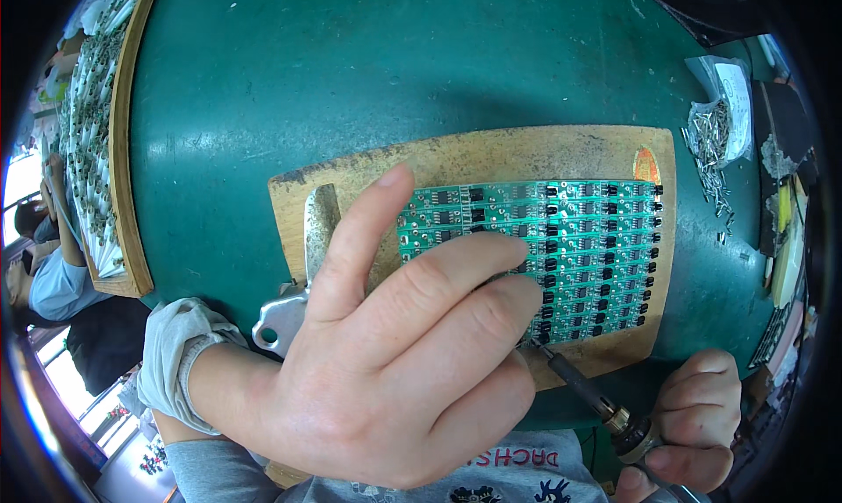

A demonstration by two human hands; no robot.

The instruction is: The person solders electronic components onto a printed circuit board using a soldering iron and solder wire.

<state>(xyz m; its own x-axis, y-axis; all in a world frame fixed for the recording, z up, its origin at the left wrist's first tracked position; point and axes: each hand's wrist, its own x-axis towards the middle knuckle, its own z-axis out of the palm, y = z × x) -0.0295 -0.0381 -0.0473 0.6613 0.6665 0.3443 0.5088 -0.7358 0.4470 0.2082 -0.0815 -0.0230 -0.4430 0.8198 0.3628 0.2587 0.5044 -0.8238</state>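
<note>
A panel of small green circuit boards (624,240), with rows of black parts, lies on a worn brown clipboard (491,152). Over the panel's left and lower part is my left hand (412,354), one finger stretched out and the others curled in. What those curled fingers grip, if anything, is hidden beneath them. My right hand (697,415), at the lower right, is wrapped round a soldering iron (589,387). The iron's tip is at the panel's lower edge, close beside my left fingertips. Part of the clipboard's metal clip (282,321) shows left of my left hand.
A wooden-edged tray (132,240) with many white strips stands at the far left. On the right lie a plastic bag (726,108) and loose metal pins (709,148). Another person in a blue sleeve (66,284) sits beyond the tray. The table (395,56) is green.
</note>
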